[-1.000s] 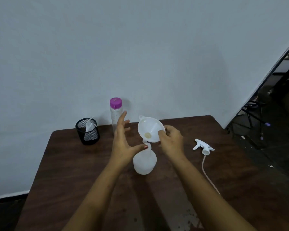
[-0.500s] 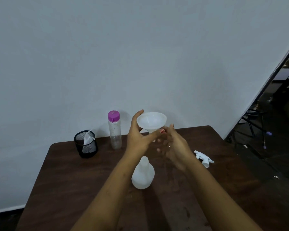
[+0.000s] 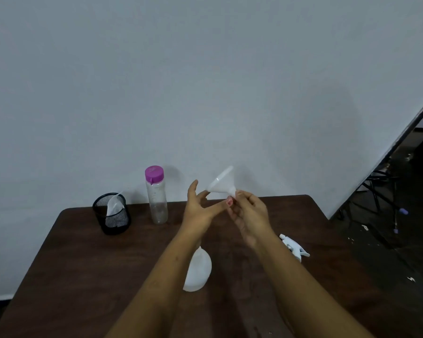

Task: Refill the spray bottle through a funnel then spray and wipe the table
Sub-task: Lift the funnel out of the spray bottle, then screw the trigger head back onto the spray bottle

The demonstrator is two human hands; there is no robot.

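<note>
A white plastic funnel [image 3: 220, 182] is up in the air over the table's far side, tipped on its side with its spout pointing right. My left hand [image 3: 198, 212] holds its cone between fingers and thumb. My right hand [image 3: 250, 213] pinches the spout with its fingertips. The white translucent spray bottle [image 3: 199, 270] stands uncapped on the brown table [image 3: 83, 264] below my left forearm, which hides its neck. Its trigger spray head [image 3: 294, 247] lies on the table to the right, partly behind my right forearm.
A clear water bottle with a purple cap [image 3: 156, 197] stands at the table's back edge. Left of it is a black mesh cup [image 3: 111, 218] with a white cloth [image 3: 114, 206] inside. A white wall rises behind; the floor drops away at right.
The funnel went from my right hand over the bottle's neck up into my left hand. It is now tipped sideways, and my right hand has taken its spout.
</note>
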